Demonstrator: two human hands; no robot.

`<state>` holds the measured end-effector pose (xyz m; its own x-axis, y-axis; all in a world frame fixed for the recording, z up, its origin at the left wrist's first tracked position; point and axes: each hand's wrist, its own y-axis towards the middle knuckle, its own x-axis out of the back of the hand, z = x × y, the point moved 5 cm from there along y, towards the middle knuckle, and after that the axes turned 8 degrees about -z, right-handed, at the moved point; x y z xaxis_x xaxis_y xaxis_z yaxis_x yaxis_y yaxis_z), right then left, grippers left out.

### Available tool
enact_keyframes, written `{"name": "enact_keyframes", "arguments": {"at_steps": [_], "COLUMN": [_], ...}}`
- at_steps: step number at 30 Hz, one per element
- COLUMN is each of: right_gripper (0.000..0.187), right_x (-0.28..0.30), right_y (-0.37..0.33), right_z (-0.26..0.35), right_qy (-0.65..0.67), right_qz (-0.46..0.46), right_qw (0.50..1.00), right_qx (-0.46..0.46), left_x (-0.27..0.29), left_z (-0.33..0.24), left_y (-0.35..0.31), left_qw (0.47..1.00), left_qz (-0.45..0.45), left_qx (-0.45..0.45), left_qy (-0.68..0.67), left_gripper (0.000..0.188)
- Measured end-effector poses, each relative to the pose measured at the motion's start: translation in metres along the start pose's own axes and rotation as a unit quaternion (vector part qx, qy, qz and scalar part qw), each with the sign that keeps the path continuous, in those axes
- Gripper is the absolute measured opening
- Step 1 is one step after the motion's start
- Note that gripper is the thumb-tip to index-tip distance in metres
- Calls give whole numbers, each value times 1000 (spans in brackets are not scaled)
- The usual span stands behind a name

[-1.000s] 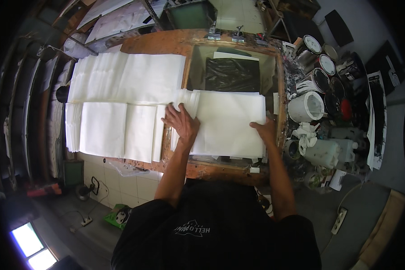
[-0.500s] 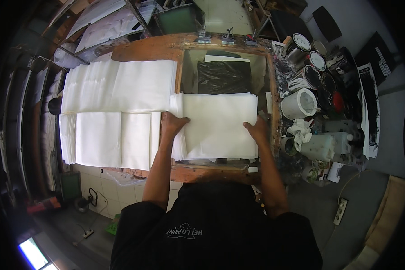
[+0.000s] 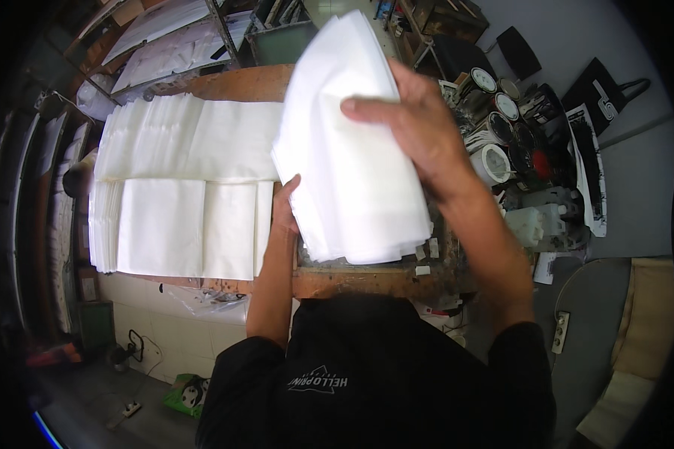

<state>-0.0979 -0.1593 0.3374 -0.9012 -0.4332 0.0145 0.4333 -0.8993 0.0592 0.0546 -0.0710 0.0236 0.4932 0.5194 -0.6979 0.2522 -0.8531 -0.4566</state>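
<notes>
A stack of thin white sheets [image 3: 352, 179] is tilted up and bowed between my hands. My right hand [image 3: 423, 131] is closed on its raised right side, thumb across the front face and the other fingers behind. My left hand [image 3: 285, 206] grips the lower left edge, its thumb showing and its fingers hidden behind the sheets. Left of it lie a back row of fanned white sheets [image 3: 180, 142] and a front row of fanned white sheets [image 3: 161, 228] on the wooden table [image 3: 329, 284].
At the right stand several paint cans [image 3: 499, 127], a white bucket [image 3: 494, 163] and a translucent jug [image 3: 526, 224]. A rack [image 3: 22, 202] stands along the left side. Small white pieces [image 3: 422, 270] lie near the table's front edge.
The stack, flat on the table's right part before, has been lifted and bent. My right hand has moved up and far with its edge; my left hand stays near the same spot.
</notes>
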Motion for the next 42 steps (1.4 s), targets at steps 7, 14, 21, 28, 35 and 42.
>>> {"name": "enact_keyframes", "arguments": {"at_steps": [7, 14, 21, 28, 35, 42], "right_gripper": [67, 68, 68, 60, 41, 35], "right_x": [-44, 28, 119, 207, 159, 164], "right_y": [-10, -12, -42, -76, -66, -110], "right_z": [83, 69, -67, -383, -337, -214], "right_qy": [-10, -45, -37, -315, -513, -135], "right_qz": [39, -29, -67, -195, -206, -365], "right_qw": [999, 998, 997, 924, 823, 921], "right_qx": [10, 40, -12, -90, -130, -13], "left_x": [-86, -86, 5, 33, 29, -62], "left_z": [12, 0, -36, -5, 2, -45], "left_y": [-43, -56, 6, 44, 38, -74], "left_qw": [952, 971, 957, 841, 843, 775], "left_qz": [149, 124, -22, -53, -163, -122], "left_qx": [1, 67, 76, -123, -126, -394], "left_qy": [-268, -194, 280, 525, 496, 479], "left_gripper": [78, 79, 64, 80, 72, 107]}}
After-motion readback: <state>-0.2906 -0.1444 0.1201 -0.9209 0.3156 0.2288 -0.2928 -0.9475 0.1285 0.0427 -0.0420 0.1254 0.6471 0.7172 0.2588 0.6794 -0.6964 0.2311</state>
